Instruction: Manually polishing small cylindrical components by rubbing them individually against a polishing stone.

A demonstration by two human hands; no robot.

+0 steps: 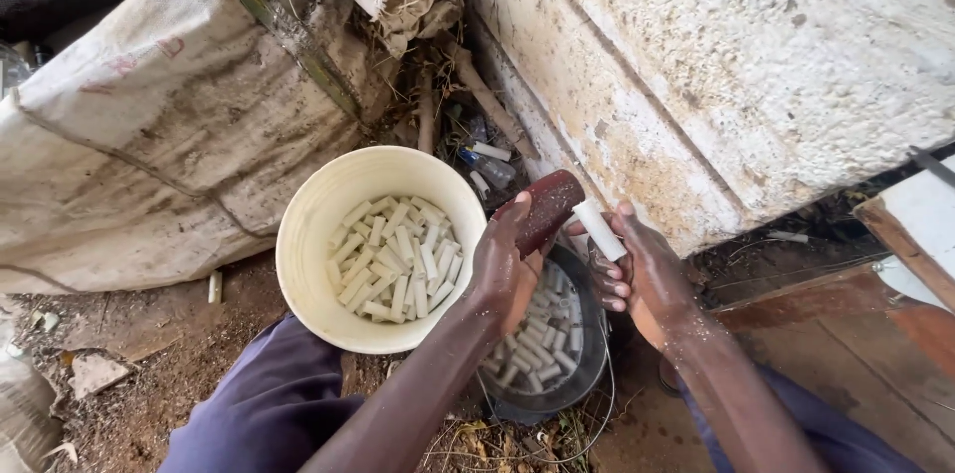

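White stick (600,228) is being pinched in the right hand (637,269)'s fingers above the dark bucket (595,354), the left hand (502,269) is gripping a reddish-brown block (547,209) against it, apparently rubbing, needing steady alignment beside the cream bucket (308,234).

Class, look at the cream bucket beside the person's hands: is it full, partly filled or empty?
Partly filled. The cream bucket stands upright, white sticks cover its bottom, and much bare inner wall shows above them.
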